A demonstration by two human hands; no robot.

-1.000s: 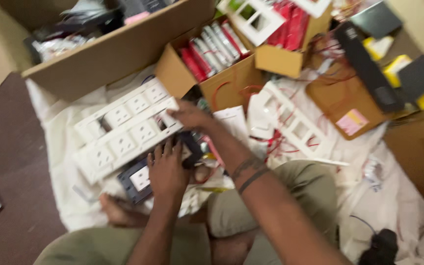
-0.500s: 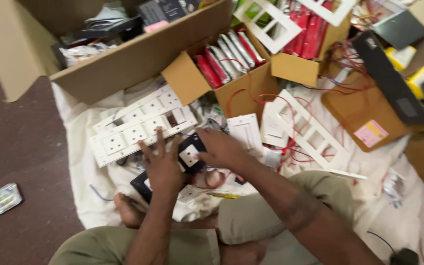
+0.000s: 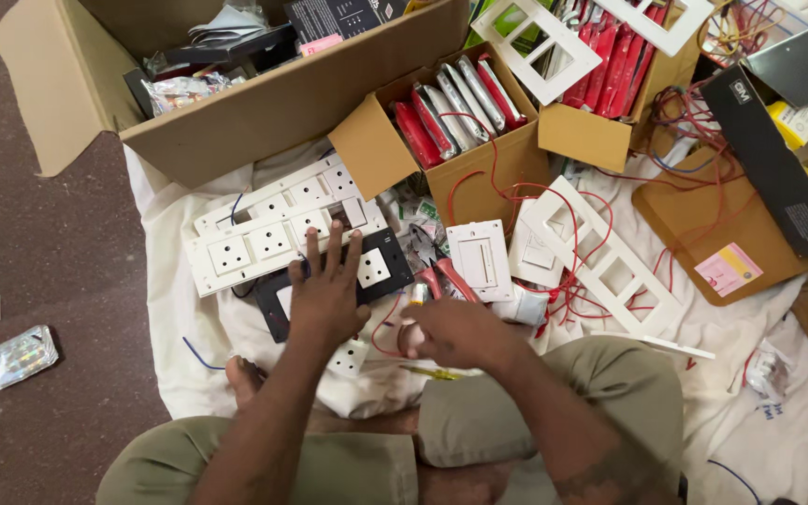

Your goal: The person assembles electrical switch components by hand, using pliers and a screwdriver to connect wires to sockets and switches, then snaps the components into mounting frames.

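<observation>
A black rectangular switch plate fitted with a white socket module (image 3: 367, 269) was seen lying flat on a crumpled white cloth (image 3: 180, 309), just in front of the seated person's crossed legs. It was pressed down by the left hand (image 3: 327, 297), whose fingers were spread wide and laid flat across its middle, gripping nothing. Just to the right of the plate, the right hand (image 3: 455, 332) was held curled into a loose fist around a small yellowish tool tip (image 3: 418, 294); what exactly was pinched could not be told. Red-handled pliers (image 3: 448, 278) were found touching the cloth just beyond that hand.

Directly behind the black plate, a long white plastic strip of sockets and switches (image 3: 278, 229) was laid at a slant. To the right, a single white switch module (image 3: 480, 259) and a white empty frame with square openings (image 3: 600, 257) were scattered among tangled red wires (image 3: 572, 290). Further back, a small open cardboard box of red and white packets (image 3: 465, 122) and a large cardboard box (image 3: 264, 112) were placed. A silvery foil wrapper (image 3: 21, 355) lay well apart on the dark floor at the left.
</observation>
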